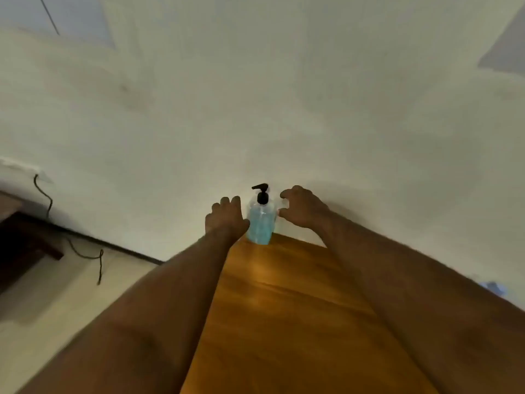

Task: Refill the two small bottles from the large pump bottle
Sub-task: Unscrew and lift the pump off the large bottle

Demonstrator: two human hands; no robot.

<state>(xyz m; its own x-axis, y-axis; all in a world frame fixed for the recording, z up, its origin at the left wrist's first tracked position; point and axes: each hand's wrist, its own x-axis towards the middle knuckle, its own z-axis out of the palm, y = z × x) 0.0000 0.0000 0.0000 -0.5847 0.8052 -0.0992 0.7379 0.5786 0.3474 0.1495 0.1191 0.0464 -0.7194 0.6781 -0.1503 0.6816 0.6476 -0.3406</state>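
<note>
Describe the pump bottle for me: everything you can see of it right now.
The pump bottle is clear, plastic by its look, and holds blue liquid almost up to its shoulder. A black pump head with its spout pointing left tops it. It stands upright at the far edge of the wooden table, close to the pale wall. The left hand is against its left side, though blur hides whether it grips. The right hand, fingers curled, sits just off its right side, apparently not touching.
</note>
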